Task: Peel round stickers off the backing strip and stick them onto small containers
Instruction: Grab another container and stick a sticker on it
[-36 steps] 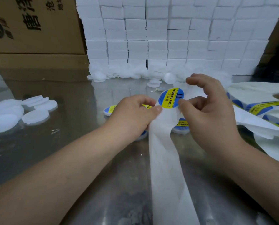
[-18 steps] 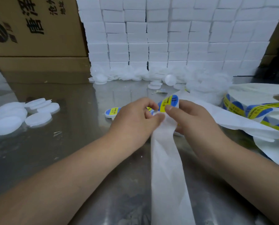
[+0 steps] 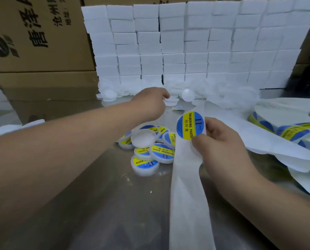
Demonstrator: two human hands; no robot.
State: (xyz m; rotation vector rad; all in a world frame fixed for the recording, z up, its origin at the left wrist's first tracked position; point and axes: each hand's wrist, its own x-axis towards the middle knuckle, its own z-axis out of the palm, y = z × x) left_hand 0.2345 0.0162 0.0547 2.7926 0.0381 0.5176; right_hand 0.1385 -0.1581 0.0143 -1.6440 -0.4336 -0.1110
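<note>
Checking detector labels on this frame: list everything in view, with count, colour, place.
sticker: 1, blue and yellow, at the strip's top fold, by the right fingers
backing strip: 1, white, from the right hand to the bottom edge
labelled containers: a pile, count unclear, white with blue-yellow stickers, table centre
bare container: 1, white, on that pile
unlabelled containers: many, white, back of the table by the blocks
sticker roll: 1, white with blue-yellow, right edge
blocks: many, white, stacked wall at the back
cardboard boxes: at least 2, brown, back left
table: 1, grey, reflective
left hand: stretched toward the unlabelled containers; grip hidden
right hand: pinches the backing strip at the sticker
</note>
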